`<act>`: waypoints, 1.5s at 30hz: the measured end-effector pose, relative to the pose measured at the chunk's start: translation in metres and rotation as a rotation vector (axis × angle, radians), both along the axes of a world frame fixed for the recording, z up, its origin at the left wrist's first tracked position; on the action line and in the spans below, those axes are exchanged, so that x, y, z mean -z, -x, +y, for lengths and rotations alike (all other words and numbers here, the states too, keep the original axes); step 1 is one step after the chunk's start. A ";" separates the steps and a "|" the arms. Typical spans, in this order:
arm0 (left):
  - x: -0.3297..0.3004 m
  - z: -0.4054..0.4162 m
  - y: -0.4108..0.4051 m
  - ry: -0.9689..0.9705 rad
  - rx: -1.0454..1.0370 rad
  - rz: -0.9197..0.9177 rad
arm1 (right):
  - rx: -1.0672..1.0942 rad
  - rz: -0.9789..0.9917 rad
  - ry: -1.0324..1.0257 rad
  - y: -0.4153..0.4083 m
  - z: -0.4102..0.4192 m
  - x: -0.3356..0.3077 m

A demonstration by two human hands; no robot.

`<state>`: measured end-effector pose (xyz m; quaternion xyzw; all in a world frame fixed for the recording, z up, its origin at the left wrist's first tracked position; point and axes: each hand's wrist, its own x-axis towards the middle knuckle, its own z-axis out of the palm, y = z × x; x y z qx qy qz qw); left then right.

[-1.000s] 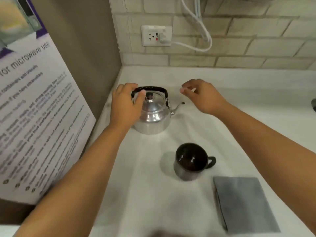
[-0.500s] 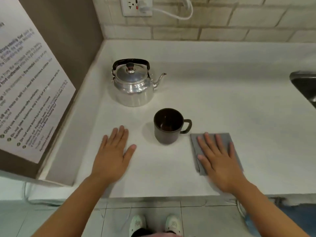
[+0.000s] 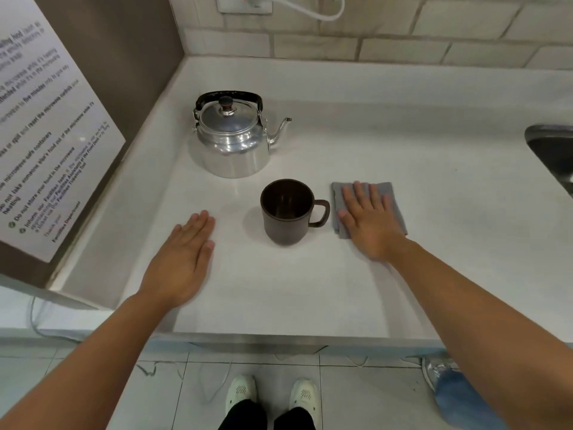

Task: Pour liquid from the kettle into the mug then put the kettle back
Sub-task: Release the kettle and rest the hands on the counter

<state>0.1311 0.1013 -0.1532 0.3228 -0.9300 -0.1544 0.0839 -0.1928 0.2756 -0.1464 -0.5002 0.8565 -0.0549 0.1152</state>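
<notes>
From my remote feed: white countertop [image 3: 372, 144] fills the middle of the frame. Pale brick-pattern tile wall [image 3: 403, 41] runs along the top, with a socket [image 3: 245, 3] and white cable [image 3: 313, 12] at top centre. Brown side panel [image 3: 124, 57] at upper left carries a printed notice [image 3: 46, 135]. Steel sink [image 3: 555, 150] edge at right. Grey tiled floor [image 3: 372, 398] along the bottom.

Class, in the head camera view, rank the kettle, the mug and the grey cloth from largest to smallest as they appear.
1. Kettle, clearly the largest.
2 and 3. Mug and grey cloth: unsure. They look alike in size, and the right hand lying flat on the cloth hides much of it.
</notes>
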 end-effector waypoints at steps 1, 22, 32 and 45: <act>0.001 0.000 -0.001 0.004 -0.001 -0.004 | -0.087 -0.015 0.019 -0.008 0.006 0.002; -0.004 -0.016 -0.033 -0.034 0.004 0.096 | -0.216 -0.133 0.074 -0.217 -0.111 0.000; 0.002 -0.018 -0.033 -0.028 0.002 0.081 | -0.262 -0.107 0.099 -0.224 -0.083 -0.003; -0.003 -0.016 -0.028 -0.018 -0.018 0.000 | 0.045 0.014 0.000 -0.122 0.085 -0.013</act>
